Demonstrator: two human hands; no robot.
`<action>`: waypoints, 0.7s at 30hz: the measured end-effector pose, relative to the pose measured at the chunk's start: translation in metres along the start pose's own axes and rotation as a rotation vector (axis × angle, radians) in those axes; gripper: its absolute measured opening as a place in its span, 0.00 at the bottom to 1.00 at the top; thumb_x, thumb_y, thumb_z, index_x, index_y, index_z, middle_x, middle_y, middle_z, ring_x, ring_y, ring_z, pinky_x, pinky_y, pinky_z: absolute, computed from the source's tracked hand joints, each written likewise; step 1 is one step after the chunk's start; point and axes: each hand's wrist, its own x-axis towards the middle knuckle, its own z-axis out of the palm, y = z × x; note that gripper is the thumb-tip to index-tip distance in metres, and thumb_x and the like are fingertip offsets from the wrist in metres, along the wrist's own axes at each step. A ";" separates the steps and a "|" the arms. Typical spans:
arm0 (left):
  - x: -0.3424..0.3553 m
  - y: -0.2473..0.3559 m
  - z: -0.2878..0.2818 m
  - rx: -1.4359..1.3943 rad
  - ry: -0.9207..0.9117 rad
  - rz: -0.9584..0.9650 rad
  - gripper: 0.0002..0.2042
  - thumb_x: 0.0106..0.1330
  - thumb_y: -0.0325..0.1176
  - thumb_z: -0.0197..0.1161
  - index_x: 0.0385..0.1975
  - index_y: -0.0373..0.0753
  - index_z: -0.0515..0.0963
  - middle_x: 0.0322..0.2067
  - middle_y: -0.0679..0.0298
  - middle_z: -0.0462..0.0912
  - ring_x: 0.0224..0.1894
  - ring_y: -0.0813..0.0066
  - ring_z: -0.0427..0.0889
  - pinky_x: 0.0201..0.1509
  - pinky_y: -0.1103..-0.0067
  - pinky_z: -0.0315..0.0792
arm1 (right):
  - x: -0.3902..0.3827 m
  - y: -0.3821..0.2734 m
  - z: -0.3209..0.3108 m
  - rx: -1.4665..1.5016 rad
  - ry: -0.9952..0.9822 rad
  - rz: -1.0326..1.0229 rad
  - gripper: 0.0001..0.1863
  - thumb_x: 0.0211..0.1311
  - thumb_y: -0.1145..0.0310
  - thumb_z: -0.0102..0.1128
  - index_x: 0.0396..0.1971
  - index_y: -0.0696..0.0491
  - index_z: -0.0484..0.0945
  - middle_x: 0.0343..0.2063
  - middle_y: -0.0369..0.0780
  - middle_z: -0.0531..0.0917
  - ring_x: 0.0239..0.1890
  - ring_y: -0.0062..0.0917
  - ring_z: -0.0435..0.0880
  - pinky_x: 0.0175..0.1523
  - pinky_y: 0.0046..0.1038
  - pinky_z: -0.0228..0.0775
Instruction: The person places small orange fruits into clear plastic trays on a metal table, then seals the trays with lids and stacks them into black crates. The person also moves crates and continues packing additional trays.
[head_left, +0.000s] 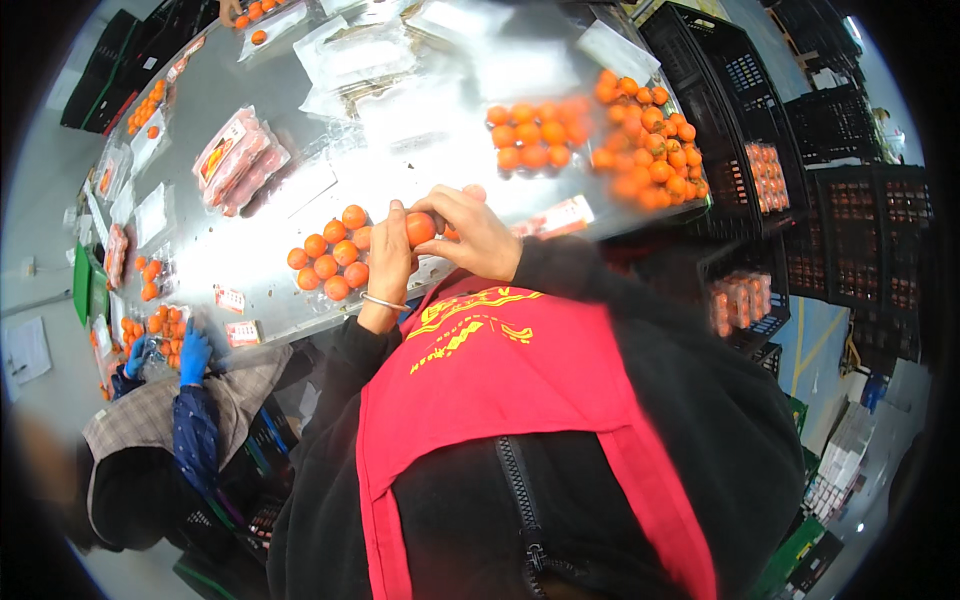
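Observation:
My right hand (470,225) is closed round a round orange fruit (421,229) near the table's front edge, and my left hand (388,270) grips that fruit from the left, fingers pointing up. Just left of them lies a group of orange fruits (325,266) in loose rows. A bit of another fruit shows under my right hand. Beyond my hands are a neat block of fruits (531,137) and, further right, a large heap (655,150), partly blurred. A white and red packet (555,218) lies right of my hands.
The steel table (380,180) holds white bags (350,55) and pink packs (240,160). Black crates (710,60) stand at the right, some with packed fruit (765,175). A co-worker in blue gloves (193,355) handles fruit at the lower left; another hand (228,12) shows at the far edge.

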 end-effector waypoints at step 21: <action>-0.007 -0.006 0.012 0.391 0.226 0.493 0.13 0.76 0.36 0.57 0.43 0.31 0.82 0.29 0.57 0.83 0.28 0.71 0.84 0.34 0.74 0.76 | -0.002 0.019 0.000 0.396 0.109 0.224 0.19 0.65 0.68 0.71 0.52 0.59 0.80 0.40 0.39 0.85 0.35 0.23 0.86 0.43 0.25 0.80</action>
